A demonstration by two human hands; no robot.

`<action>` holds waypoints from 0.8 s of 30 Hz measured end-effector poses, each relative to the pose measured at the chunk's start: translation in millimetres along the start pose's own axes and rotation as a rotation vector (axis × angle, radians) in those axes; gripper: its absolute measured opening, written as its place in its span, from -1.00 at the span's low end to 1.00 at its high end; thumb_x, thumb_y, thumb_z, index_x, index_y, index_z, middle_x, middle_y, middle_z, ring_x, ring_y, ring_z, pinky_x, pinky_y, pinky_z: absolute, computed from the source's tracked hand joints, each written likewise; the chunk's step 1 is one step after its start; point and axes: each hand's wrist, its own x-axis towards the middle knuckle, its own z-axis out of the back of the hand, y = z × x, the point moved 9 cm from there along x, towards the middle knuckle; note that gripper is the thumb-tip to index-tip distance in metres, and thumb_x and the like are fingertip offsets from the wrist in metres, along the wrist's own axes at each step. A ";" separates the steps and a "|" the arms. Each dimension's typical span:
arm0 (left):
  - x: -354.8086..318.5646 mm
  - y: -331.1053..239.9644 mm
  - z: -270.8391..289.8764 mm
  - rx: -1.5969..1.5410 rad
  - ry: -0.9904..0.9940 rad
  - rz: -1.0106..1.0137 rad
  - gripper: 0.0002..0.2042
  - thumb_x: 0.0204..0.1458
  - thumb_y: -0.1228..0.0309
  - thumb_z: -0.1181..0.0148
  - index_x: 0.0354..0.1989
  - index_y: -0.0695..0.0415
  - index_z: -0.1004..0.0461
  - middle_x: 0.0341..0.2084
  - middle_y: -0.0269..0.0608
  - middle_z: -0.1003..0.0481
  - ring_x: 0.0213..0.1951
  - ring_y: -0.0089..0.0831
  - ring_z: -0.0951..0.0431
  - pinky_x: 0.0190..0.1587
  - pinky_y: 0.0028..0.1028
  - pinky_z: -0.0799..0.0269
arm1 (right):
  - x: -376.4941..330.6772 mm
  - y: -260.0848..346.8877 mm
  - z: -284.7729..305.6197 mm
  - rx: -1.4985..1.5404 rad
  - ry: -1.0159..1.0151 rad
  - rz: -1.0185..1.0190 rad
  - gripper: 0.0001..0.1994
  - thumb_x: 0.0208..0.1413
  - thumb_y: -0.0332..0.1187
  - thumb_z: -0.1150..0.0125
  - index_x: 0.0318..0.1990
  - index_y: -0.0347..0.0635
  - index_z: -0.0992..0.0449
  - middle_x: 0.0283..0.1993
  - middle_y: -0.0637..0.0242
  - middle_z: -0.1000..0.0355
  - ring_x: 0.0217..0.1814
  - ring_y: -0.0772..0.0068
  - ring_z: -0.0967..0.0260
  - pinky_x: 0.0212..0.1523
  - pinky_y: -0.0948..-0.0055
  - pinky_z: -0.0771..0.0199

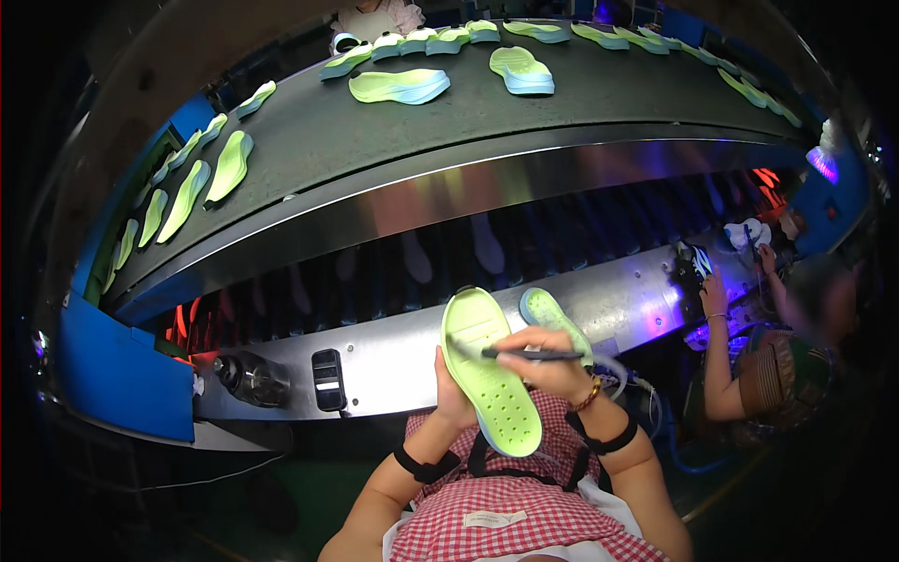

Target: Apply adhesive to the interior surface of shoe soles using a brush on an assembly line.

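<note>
A yellow-green shoe sole (pixel 506 403) with a pale blue edge is held tilted in front of me, its dotted heel toward my body. My left hand (pixel 453 393) is closed on the sole's left side; some fingers are hidden behind it. Across the sole's upper half, my right hand (pixel 554 370) grips a slim dark-handled brush (pixel 552 355). The brush's tip is blurred against the sole's face. A second yellow-green sole (pixel 552 314) lies on the metal ledge (pixel 412 365), partly hidden behind my right hand.
Beyond the ledge, a dark conveyor belt (pixel 393 140) carries several yellow-green soles (pixel 403 86). A dark bottle (pixel 253 377) and a black oblong object (pixel 328 379) stand on the ledge at left. At right, a co-worker's hand (pixel 714 298) is by a dark-and-white shoe part (pixel 698 262).
</note>
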 end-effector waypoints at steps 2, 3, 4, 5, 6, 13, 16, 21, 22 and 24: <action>-0.6 -11.0 5.6 -0.036 -0.008 -0.070 -0.34 0.06 -0.17 0.52 0.09 0.12 -0.18 -0.05 -0.10 -0.34 -0.09 -0.24 -0.40 -0.04 -0.29 -0.35 | -9.0 23.1 -23.9 -0.070 0.200 0.071 -0.82 -0.14 -0.49 -0.24 -0.31 -0.23 -0.53 -0.30 0.19 -0.48 -0.23 0.49 -0.42 -0.22 0.56 -0.40; -0.4 -21.1 2.3 0.003 0.049 -0.122 -0.34 0.07 -0.16 0.52 0.09 0.12 -0.19 -0.03 -0.09 -0.33 -0.08 -0.25 -0.39 -0.04 -0.32 -0.35 | -13.3 24.0 -29.2 -0.011 0.268 0.088 -0.82 -0.15 -0.52 -0.24 -0.30 -0.25 -0.53 -0.30 0.19 -0.48 -0.23 0.47 -0.42 -0.18 0.54 -0.39; -3.7 -21.7 -10.4 -0.037 0.157 -0.103 -0.31 0.05 -0.19 0.54 0.11 0.12 -0.16 -0.02 -0.09 -0.32 -0.06 -0.24 -0.38 -0.01 -0.30 -0.32 | -14.6 20.5 -24.5 0.096 0.243 0.008 -0.82 -0.15 -0.52 -0.23 -0.30 -0.26 -0.53 -0.30 0.18 -0.48 -0.23 0.44 -0.42 -0.17 0.54 -0.40; -7.6 -22.4 -23.1 -0.077 0.266 -0.085 -0.27 0.03 -0.23 0.56 0.13 0.11 -0.14 -0.01 -0.09 -0.31 -0.05 -0.22 -0.37 0.01 -0.28 -0.30 | -14.3 18.0 -19.9 0.203 0.218 -0.072 -0.82 -0.16 -0.53 -0.23 -0.30 -0.27 -0.53 -0.30 0.17 -0.48 -0.24 0.42 -0.43 -0.17 0.53 -0.40; -7.2 -23.7 -22.4 -0.078 0.256 -0.088 -0.27 0.03 -0.23 0.56 0.13 0.11 -0.14 -0.01 -0.09 -0.31 -0.05 -0.22 -0.37 0.01 -0.28 -0.30 | -11.7 10.5 -8.9 0.180 0.121 -0.211 -0.80 -0.17 -0.55 -0.23 -0.30 -0.28 -0.52 -0.30 0.15 -0.48 -0.23 0.38 -0.44 -0.15 0.51 -0.41; 0.5 -37.5 -21.5 0.007 0.250 -0.158 -0.08 -0.17 -0.42 0.63 0.08 0.17 -0.18 -0.17 0.09 -0.37 -0.23 -0.10 -0.43 -0.18 -0.20 -0.38 | -17.9 38.8 -23.9 0.155 0.372 0.053 -0.79 -0.21 -0.56 -0.27 -0.31 -0.23 -0.54 -0.26 0.23 -0.48 -0.18 0.39 -0.40 -0.07 0.47 -0.37; 0.6 -63.7 -30.9 0.101 0.095 -0.417 -0.12 -0.17 -0.41 0.51 -0.09 0.22 -0.32 -0.38 0.12 -0.39 -0.36 -0.12 -0.42 -0.25 -0.25 -0.34 | -10.5 36.0 -5.1 -0.114 0.177 0.153 -0.77 -0.22 -0.56 -0.28 -0.29 -0.21 -0.55 -0.29 0.29 -0.49 -0.23 0.43 -0.36 -0.17 0.49 -0.38; -6.6 -89.8 -30.7 0.075 0.180 -0.557 -0.11 -0.17 -0.41 0.49 -0.04 0.20 -0.32 -0.38 0.10 -0.38 -0.37 -0.15 -0.41 -0.20 -0.27 -0.32 | -30.2 38.8 -24.2 0.038 0.450 0.160 -0.75 -0.21 -0.53 -0.30 -0.26 -0.21 -0.54 -0.29 0.26 -0.49 -0.27 0.44 -0.38 -0.19 0.50 -0.39; -8.3 -93.2 -30.7 0.061 0.132 -0.583 -0.10 -0.18 -0.43 0.53 -0.03 0.17 -0.31 -0.38 0.12 -0.39 -0.39 -0.14 -0.42 -0.24 -0.25 -0.32 | -24.9 39.0 -9.5 -0.023 0.283 0.161 -0.75 -0.21 -0.53 -0.29 -0.26 -0.21 -0.54 -0.28 0.25 -0.49 -0.26 0.44 -0.38 -0.20 0.50 -0.40; -10.5 -97.3 -40.4 0.049 0.114 -0.615 -0.09 -0.20 -0.45 0.55 -0.02 0.13 -0.29 -0.38 0.13 -0.40 -0.40 -0.13 -0.40 -0.26 -0.22 -0.32 | -22.2 34.9 3.1 -0.044 0.154 0.171 -0.75 -0.21 -0.58 -0.28 -0.27 -0.22 -0.54 -0.25 0.22 -0.49 -0.25 0.41 -0.40 -0.21 0.52 -0.41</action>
